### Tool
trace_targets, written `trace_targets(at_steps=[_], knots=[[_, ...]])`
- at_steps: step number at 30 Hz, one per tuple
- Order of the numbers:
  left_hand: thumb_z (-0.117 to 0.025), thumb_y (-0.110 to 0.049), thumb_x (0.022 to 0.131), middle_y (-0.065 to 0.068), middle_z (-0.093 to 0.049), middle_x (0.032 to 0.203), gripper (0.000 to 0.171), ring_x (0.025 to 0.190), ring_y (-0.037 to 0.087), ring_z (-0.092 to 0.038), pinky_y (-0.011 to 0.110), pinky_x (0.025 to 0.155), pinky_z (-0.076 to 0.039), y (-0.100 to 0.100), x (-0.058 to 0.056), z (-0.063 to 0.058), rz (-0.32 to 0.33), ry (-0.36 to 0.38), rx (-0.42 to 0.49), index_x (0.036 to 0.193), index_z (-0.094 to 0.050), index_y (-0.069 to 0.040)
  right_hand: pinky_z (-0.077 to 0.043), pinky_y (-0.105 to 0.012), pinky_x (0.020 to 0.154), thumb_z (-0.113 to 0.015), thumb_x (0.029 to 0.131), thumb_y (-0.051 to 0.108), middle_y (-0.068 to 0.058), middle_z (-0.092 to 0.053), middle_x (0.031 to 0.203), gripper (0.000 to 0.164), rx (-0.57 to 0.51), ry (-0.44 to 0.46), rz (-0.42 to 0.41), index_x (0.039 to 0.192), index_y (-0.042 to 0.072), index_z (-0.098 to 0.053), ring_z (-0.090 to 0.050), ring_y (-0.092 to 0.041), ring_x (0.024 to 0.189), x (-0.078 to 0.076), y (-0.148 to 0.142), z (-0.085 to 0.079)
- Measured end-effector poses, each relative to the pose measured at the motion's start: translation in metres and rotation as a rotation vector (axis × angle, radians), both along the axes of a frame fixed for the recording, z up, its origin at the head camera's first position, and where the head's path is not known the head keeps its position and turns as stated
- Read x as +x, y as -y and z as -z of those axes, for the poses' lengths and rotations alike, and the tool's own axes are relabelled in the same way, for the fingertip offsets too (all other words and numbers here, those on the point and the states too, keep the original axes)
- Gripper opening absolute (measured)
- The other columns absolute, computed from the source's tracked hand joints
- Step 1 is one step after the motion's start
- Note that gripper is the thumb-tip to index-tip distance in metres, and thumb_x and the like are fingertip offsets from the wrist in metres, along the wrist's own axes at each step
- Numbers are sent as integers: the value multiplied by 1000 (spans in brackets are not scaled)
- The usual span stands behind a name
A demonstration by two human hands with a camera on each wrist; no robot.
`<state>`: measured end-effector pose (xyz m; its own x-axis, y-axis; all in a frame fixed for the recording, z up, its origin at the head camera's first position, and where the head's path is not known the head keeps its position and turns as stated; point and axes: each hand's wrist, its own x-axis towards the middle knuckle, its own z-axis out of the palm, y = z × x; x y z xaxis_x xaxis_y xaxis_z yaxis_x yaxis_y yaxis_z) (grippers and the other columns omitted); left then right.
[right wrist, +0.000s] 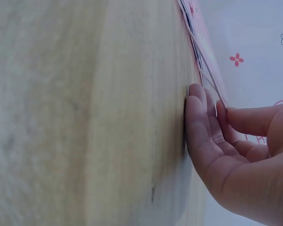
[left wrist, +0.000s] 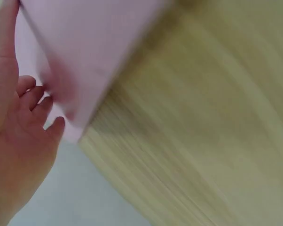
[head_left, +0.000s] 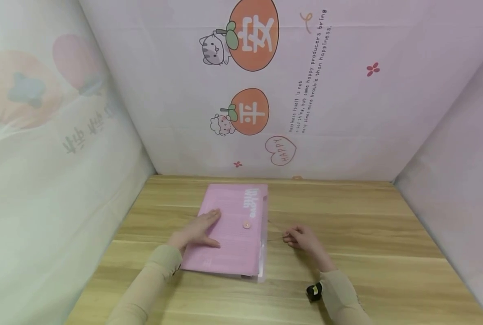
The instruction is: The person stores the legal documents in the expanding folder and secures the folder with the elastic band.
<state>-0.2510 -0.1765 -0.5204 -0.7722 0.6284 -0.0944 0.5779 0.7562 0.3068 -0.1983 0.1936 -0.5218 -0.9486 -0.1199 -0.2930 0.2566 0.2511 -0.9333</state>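
Observation:
A pink document folder [head_left: 229,257] with white lettering and a round button [head_left: 246,225] lies on the wooden table. On its left part rests my left hand [head_left: 198,229], fingers and thumb spread over the cover. To the right of the folder, my right hand [head_left: 305,240] pinches a thin cord between thumb and forefinger. In the right wrist view this cord [right wrist: 206,63] runs taut from the folder's edge to the fingertips. Clear plastic sheeting [head_left: 264,253] shows along the folder's right side. The left wrist view shows the left hand's fingers against the pink cover.
The wooden table [head_left: 387,243] ends at a back wall of printed cloth [head_left: 176,113]. Plain cloth [head_left: 461,149] closes the right side, and printed cloth [head_left: 42,194] the left. A small black device [head_left: 314,292] sits at the right wrist.

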Motion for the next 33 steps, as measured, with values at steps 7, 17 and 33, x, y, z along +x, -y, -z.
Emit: trace_targets(at_steps=[7, 17, 33], knots=[[-78, -57, 73, 24, -23, 162, 113, 150, 41, -26, 53, 123, -25, 3, 0, 4, 28, -4, 17, 152, -28, 6, -58, -16, 76, -45, 103, 8, -24, -71, 108, 30, -26, -64, -24, 115, -17, -55, -70, -11, 89, -3, -1, 0], [-78, -60, 72, 28, -26, 159, 114, 149, 42, -29, 52, 123, -26, -17, 5, 7, 40, -57, 45, 150, -31, 9, -60, -29, 89, -55, 98, 7, -29, -66, 121, 28, 85, -326, -237, 119, -9, -62, -68, -34, 108, -9, 7, -10], [-79, -61, 69, 28, -30, 158, 115, 147, 42, -33, 51, 122, -29, -48, 18, 8, 33, -97, 23, 148, -34, 10, -59, -47, 87, -62, 88, -6, -20, -72, 103, 21, 696, -730, -429, 108, -6, -67, -69, -34, 97, -19, 29, -19]])
